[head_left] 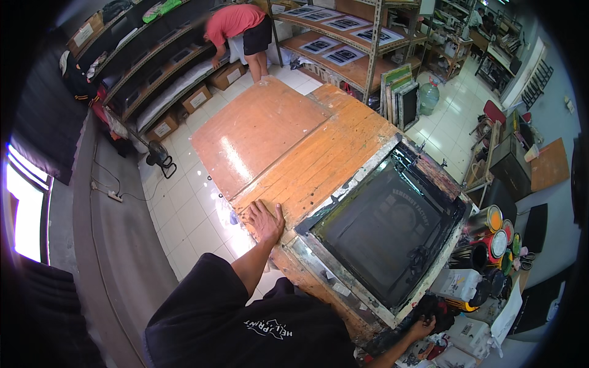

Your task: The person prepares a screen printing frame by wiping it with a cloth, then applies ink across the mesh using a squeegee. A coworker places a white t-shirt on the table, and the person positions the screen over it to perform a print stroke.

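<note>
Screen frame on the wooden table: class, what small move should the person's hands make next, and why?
Probably bring the right hand up onto the screen frame. It is low among clutter at the frame's near corner, holding nothing clear, while the left hand lies flat on the wooden table beside the frame.

Bare wooden tabletop [276, 141] free ahead, screen frame [392, 227] blocks rt side, paint cans [491, 236] crowd far rt edge

Worn wooden table [319, 153], glossy orange board [257, 132], dark mesh screen [380, 230]
</note>
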Demonstrator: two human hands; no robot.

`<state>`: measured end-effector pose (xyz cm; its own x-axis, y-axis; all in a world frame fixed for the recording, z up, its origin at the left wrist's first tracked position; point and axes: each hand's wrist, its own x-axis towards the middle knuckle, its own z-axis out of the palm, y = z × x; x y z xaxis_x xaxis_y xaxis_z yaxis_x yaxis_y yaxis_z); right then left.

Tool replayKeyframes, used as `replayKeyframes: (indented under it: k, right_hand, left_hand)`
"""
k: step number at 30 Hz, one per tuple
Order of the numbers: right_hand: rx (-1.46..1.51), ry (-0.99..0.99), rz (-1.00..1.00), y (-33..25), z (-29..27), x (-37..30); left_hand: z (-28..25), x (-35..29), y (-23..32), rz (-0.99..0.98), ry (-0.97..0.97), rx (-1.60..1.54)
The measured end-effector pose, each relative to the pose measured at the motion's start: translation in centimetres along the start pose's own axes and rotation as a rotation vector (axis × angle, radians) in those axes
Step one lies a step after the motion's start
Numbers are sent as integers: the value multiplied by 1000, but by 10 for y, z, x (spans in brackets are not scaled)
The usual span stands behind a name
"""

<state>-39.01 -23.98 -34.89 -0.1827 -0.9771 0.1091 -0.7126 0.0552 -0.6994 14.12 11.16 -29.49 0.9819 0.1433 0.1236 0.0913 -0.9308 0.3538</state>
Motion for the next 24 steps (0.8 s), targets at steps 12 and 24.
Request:
replayKeyframes:
  k: [12,24]
  right_hand:
    - [42,-18,-3,9,2,3]
    - [19,-61,-36,-3,-6,2]
  left_hand:
    - [-2,0,2,0,1,-10]
    - [-18,17,-2,5,-247,156]
